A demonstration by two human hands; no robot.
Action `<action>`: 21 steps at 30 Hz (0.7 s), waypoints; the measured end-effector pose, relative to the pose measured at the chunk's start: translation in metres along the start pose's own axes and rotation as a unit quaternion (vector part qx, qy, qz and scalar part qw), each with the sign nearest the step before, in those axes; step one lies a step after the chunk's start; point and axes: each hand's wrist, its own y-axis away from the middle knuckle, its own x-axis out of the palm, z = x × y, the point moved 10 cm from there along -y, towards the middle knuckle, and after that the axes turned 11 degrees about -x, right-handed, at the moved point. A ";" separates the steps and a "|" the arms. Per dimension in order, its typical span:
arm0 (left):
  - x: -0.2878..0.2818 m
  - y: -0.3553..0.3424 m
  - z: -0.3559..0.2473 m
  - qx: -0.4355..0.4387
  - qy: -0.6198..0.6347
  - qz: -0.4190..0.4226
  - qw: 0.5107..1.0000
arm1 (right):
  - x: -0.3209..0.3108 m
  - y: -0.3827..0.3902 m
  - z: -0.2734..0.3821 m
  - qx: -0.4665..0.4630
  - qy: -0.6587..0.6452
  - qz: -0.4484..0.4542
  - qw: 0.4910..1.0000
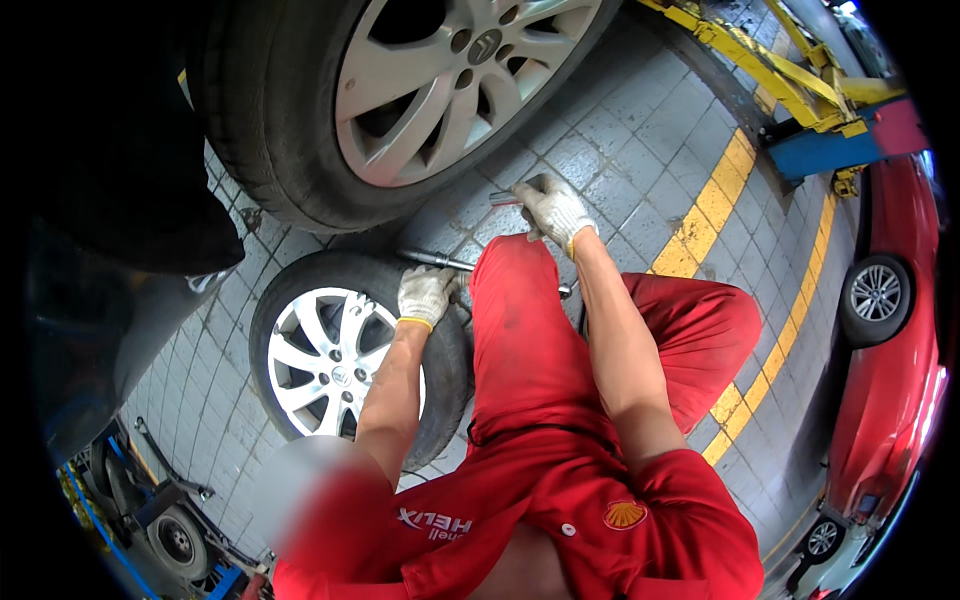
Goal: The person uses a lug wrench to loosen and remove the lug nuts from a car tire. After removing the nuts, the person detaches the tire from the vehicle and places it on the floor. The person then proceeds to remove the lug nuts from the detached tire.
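Note:
My left hand, in a white knit glove, rests on the black tyre of a loose wheel lying on the floor, its fingers spread over the rubber. Just beyond those fingertips is a long metal bar tool, partly hidden behind my knee. My right hand, gloved too, is raised beyond my knees with its fingers closed on a short silver piece with a red stripe. Most of that piece is covered by the hand. Ahead of both hands stands a mounted car wheel with silver spokes.
Dark car bodywork fills the left side. A yellow and blue lift arm reaches in at the far right, near a red car. Yellow lines cross the grey tiled floor. Another wheel is at the lower left.

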 end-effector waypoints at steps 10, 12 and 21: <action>-0.013 -0.007 -0.004 -0.013 -0.016 -0.075 0.997 | -0.049 0.015 0.119 -0.179 -0.207 -0.119 0.954; -0.008 0.006 -0.001 0.018 -0.019 -0.114 0.993 | -0.046 0.023 0.137 -0.203 -0.221 -0.151 0.942; -0.007 -0.002 -0.002 0.008 -0.022 -0.092 0.996 | -0.047 -0.012 0.159 -0.215 -0.279 -0.233 0.906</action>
